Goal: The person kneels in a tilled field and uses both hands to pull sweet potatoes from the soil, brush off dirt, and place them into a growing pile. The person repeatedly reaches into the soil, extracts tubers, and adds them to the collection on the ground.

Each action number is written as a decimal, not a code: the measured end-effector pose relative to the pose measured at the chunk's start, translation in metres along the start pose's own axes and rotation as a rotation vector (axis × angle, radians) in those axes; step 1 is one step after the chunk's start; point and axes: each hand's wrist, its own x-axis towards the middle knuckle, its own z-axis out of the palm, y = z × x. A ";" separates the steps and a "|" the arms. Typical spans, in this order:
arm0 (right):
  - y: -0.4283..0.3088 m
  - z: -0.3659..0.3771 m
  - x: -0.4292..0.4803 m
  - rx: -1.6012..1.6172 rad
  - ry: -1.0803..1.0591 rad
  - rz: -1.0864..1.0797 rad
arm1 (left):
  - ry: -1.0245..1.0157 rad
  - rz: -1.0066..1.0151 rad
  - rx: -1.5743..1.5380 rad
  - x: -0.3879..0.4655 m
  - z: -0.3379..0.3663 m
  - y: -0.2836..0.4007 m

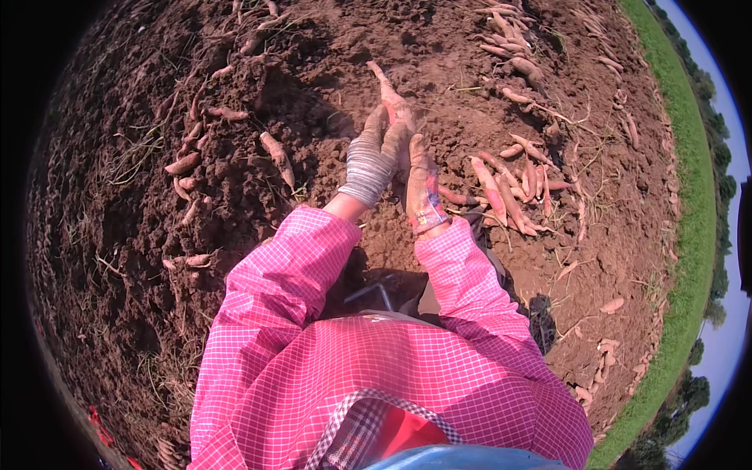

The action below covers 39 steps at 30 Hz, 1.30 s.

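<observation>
A long, soil-dusted sweet potato (395, 104) points away from me, its thin end uppermost. My left hand (376, 155), in a dirty grey-and-white knit glove, has its fingers round the root's lower part. My right hand (422, 182), in a soiled patterned glove, is held upright close against the lower right side of the root; whether its fingers grip it cannot be told. Just right of that hand lies a pile of sweet potatoes (510, 188). A single sweet potato (277, 158) rests on the soil left of my left hand.
Rough clods of brown soil (117, 235) cover the left side. More sweet potatoes (511, 41) lie in a heap at the upper right, and others (185, 164) are strewn at the left. A strip of green grass (696, 176) borders the field on the right.
</observation>
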 end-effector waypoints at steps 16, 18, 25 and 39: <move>-0.012 -0.022 -0.021 0.481 -0.418 0.690 | -0.488 -0.444 -0.845 0.010 -0.025 -0.011; -0.011 -0.022 -0.016 0.286 -0.294 0.677 | -0.432 -0.458 -0.899 0.011 -0.023 -0.010; -0.013 -0.019 -0.011 -0.831 -0.154 0.008 | 0.000 -0.393 -0.616 0.017 -0.017 -0.015; -0.037 -0.029 -0.005 -0.212 -0.170 0.381 | -0.299 -0.351 -0.290 0.016 -0.003 -0.030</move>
